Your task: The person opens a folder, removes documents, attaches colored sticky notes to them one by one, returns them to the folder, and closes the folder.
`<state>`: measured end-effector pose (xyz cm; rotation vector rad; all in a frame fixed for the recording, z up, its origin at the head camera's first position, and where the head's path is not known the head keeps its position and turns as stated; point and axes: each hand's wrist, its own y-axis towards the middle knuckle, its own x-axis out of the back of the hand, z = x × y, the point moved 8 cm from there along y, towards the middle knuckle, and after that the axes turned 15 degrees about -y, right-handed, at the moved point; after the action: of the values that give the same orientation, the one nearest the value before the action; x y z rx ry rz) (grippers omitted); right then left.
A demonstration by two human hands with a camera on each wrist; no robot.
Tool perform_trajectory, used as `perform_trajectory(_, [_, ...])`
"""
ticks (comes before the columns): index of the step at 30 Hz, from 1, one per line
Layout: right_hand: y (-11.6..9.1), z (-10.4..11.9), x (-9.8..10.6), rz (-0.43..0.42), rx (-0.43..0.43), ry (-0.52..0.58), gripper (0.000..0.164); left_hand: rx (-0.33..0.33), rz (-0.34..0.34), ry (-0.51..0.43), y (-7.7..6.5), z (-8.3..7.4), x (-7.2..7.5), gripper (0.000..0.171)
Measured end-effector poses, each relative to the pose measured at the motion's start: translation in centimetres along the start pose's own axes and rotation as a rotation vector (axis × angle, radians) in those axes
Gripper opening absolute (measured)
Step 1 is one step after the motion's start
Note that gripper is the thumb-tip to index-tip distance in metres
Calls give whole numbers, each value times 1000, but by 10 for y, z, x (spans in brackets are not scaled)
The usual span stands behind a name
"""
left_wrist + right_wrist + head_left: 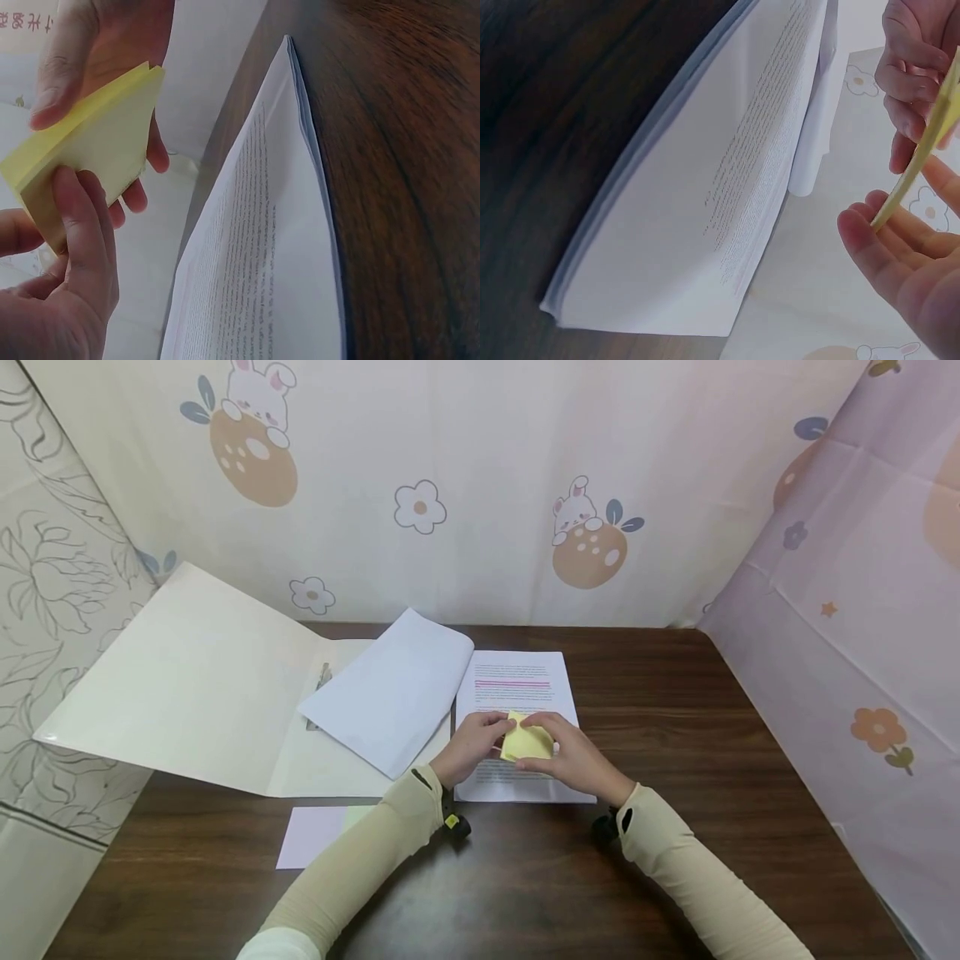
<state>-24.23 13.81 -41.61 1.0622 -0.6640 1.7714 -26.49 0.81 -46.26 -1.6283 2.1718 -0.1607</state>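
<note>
A pad of yellow sticky notes (528, 743) is held up between both hands, above a printed document (517, 681) with pink highlighted lines. My left hand (474, 745) pinches the pad's left side; in the left wrist view its fingers (79, 217) press against the pad's face. On the other side my right hand (570, 756) grips the pad with thumb and fingers. Along the pad's top edge in the left wrist view, a yellow sheet (67, 124) stands slightly apart from the rest. Seen from the right wrist, the pad (915, 165) is nearly edge-on and a little bent.
Left of the document lies an open white folder (202, 685) with a metal clip (324, 675) and white sheets (397, 685) folded over on it. A lilac paper (311, 835) and a pale green one (356, 814) lie nearer the front, partly behind the left sleeve. Patterned curtains surround the wooden table (675, 710).
</note>
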Motion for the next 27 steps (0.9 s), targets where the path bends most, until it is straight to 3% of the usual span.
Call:
perform_trajectory(8, [1, 0, 5, -40, 42, -20, 31, -16, 11, 11, 1, 1, 1, 38])
perform_trajectory(17, [-2, 0, -3, -53, 64, -39, 16, -20, 13, 31, -1, 4, 0, 39])
perform_trajectory(21, [-2, -3, 2, -121, 10, -31, 12, -20, 44, 30, -2, 6, -2, 40])
perform_trajectory(27, [-3, -12, 16, -211, -121, -40, 23, -46, 92, 86, -3, 1, -8, 48])
